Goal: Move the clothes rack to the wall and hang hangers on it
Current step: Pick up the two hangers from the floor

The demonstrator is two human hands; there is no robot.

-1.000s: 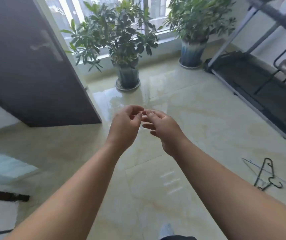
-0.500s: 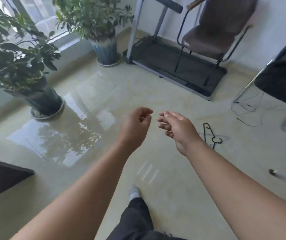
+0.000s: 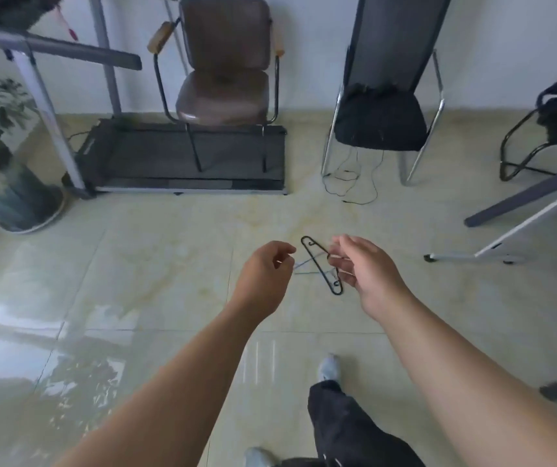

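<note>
Both bare arms reach forward over the tiled floor. The left hand is loosely curled and the right hand has its fingers spread; neither grasps anything. Seen between the two hands, a black hanger lies flat on the floor over a paler one. The white leg of the clothes rack rests on the floor near the right edge. Against the far wall stand a brown chair on a treadmill and a black chair.

Glossy tiled floor, thin black wire hanger, shiny brown leather-like chair, chrome-legged chair.
</note>
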